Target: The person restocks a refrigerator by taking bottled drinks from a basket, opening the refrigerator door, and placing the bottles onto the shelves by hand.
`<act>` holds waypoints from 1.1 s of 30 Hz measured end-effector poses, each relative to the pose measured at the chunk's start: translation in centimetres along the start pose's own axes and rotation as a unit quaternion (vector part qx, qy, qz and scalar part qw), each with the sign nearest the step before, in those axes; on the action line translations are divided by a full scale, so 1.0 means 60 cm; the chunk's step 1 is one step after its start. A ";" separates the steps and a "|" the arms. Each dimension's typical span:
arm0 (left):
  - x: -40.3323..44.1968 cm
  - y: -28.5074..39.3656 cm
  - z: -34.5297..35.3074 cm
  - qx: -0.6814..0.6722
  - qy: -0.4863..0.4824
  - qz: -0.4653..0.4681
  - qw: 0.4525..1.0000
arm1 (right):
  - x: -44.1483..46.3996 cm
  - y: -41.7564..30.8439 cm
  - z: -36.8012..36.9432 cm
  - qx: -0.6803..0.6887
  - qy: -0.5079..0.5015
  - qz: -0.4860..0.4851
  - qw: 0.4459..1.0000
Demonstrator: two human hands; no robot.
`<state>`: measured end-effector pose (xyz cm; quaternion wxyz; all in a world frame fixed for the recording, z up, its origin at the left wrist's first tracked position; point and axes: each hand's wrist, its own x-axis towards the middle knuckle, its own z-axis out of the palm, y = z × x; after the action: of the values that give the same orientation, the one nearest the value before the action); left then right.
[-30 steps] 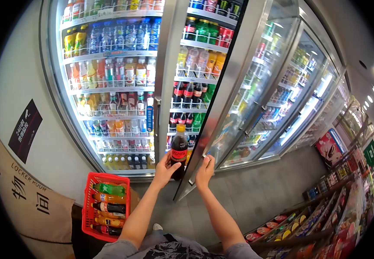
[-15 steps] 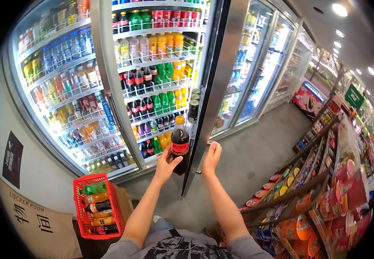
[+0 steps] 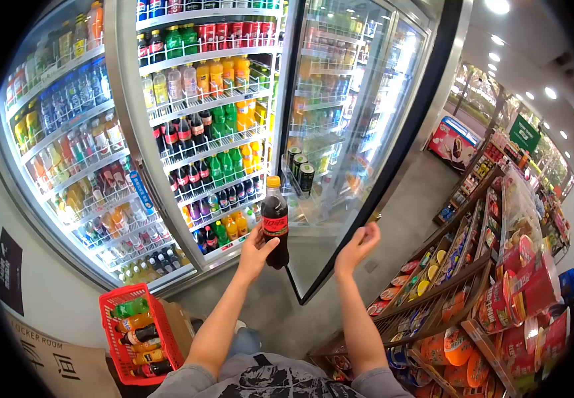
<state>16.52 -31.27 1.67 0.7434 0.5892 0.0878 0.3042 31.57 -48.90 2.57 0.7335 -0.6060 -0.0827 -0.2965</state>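
In my left hand point(image 3: 255, 255) I hold a dark cola bottle point(image 3: 275, 229) upright, with a yellow cap and red label. My right hand point(image 3: 358, 247) is raised beside the edge of the glass fridge door point(image 3: 343, 132), its fingers bent and slightly apart, holding nothing. That door stands swung out to the right, with several dark cans point(image 3: 305, 178) in its inner rack. Behind the bottle, the fridge shelves point(image 3: 207, 99) carry rows of bottles and cans. At the lower left, a red basket point(image 3: 162, 326) contains several bottles lying on their sides.
A closed fridge door point(image 3: 124, 113) is on the left. Slanted snack shelves point(image 3: 433, 312) run along the right, near my right forearm. A red and white chest point(image 3: 454, 142) stands farther back. A beige curtain point(image 3: 61, 351) hangs at the lower left, near the basket.
The fridge door has swung much wider to the right, showing more shelves. My right hand has moved right with it. The cola bottle stays in my left hand, and the view has turned right.
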 end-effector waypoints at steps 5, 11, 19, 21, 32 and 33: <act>0.069 -0.017 -0.014 -0.026 -0.001 -0.011 1.000 | -0.057 -0.006 0.079 0.040 -0.276 0.091 0.956; 0.144 0.010 -0.079 -0.049 -0.026 -0.012 0.998 | -0.078 0.040 0.237 0.118 -0.448 0.158 0.872; 0.251 0.024 -0.244 -0.007 0.006 0.004 1.000 | -0.129 0.051 0.442 0.151 -0.509 0.205 0.822; 0.267 0.021 -0.281 -0.011 0.018 0.011 1.000 | -0.150 0.067 0.485 0.148 -0.523 0.205 0.814; 0.291 0.051 -0.428 0.009 0.120 0.002 0.993 | -0.235 0.101 0.654 0.201 -0.615 0.261 0.716; 0.298 0.058 -0.433 0.012 0.130 0.004 0.991 | -0.230 0.093 0.667 0.194 -0.624 0.258 0.711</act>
<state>16.89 0.47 1.43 0.7175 0.5535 0.1852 0.3801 32.92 -6.23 1.34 0.6644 -0.4949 -0.4182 0.3724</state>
